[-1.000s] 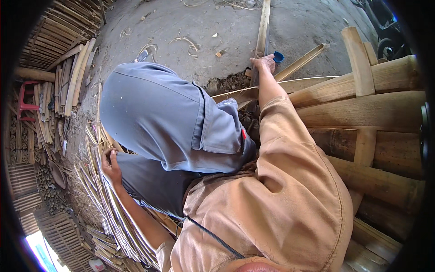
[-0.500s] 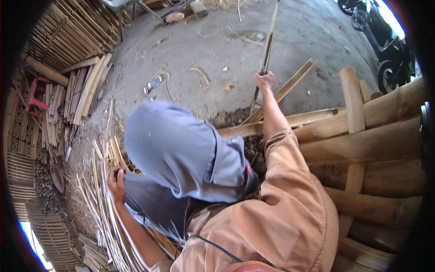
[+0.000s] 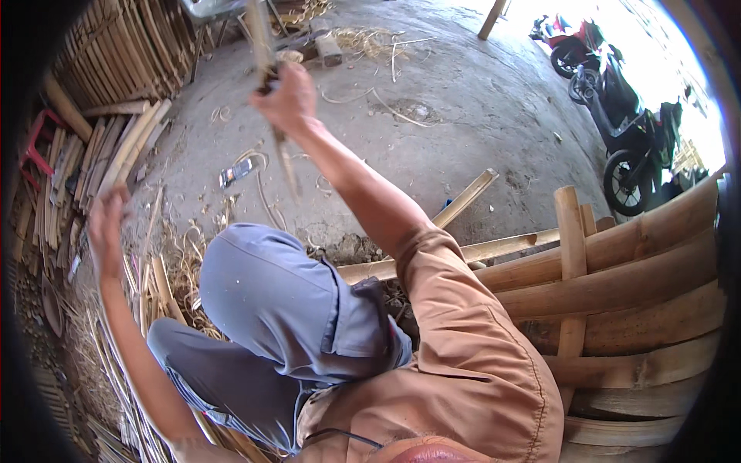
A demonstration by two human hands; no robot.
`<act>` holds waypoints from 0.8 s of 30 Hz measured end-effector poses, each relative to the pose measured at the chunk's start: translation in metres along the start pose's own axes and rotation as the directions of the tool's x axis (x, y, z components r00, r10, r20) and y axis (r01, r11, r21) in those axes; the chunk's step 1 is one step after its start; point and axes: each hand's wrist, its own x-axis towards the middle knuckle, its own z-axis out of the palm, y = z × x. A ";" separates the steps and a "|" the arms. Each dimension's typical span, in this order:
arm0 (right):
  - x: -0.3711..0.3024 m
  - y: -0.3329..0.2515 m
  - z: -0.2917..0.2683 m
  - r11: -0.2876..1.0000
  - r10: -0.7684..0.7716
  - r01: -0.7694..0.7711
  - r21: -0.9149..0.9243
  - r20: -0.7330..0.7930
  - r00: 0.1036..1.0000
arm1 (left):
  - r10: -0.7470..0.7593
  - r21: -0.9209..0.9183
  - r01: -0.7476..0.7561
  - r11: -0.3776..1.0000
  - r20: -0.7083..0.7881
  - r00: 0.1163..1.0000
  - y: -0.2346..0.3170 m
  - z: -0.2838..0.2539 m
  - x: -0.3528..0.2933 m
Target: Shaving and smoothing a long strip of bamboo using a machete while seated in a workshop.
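Note:
My right hand (image 3: 292, 99) is raised in front of my knee, its fingers closed around a long bamboo strip (image 3: 286, 162). The strip is blurred, and its upper end runs past the top of the picture. My left hand (image 3: 108, 220) reaches out to the far left, smeared by motion. It is near the stacked split bamboo pieces (image 3: 139, 147), and whether it touches one I cannot tell. Thin bamboo strips (image 3: 116, 370) lie in a bundle beside my left leg.
At my right is a seat or rack of bamboo slats (image 3: 617, 262). A split bamboo piece (image 3: 467, 197) leans over the floor. Curled shavings and a small packet (image 3: 235, 174) lie ahead. A red plastic stool (image 3: 40, 147) stands far left; motorbikes (image 3: 629, 147) are parked at the far right.
My right hand has swung left and up with the bamboo strip. My left hand has left my knee and moved outward to the left. The view has shifted, showing more of the motorbikes.

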 end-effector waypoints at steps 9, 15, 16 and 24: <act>-0.081 -0.155 0.156 0.872 -0.414 0.221 0.438 0.416 0.810 | -0.149 -0.733 -0.115 0.671 -0.285 0.947 0.024 -0.078 0.071; -0.130 -0.171 0.168 0.802 -0.568 0.255 0.540 0.558 0.605 | -0.228 -0.736 -0.276 0.618 -0.504 0.833 0.019 -0.153 0.021; -0.135 -0.177 0.169 0.791 -0.589 0.247 0.560 0.584 0.558 | -0.217 -0.716 -0.291 0.635 -0.527 0.822 0.023 -0.172 0.013; -0.134 -0.210 0.148 0.777 -0.627 0.209 0.594 0.695 0.352 | -0.232 -0.582 -0.301 0.755 -0.667 0.708 0.074 -0.257 -0.026</act>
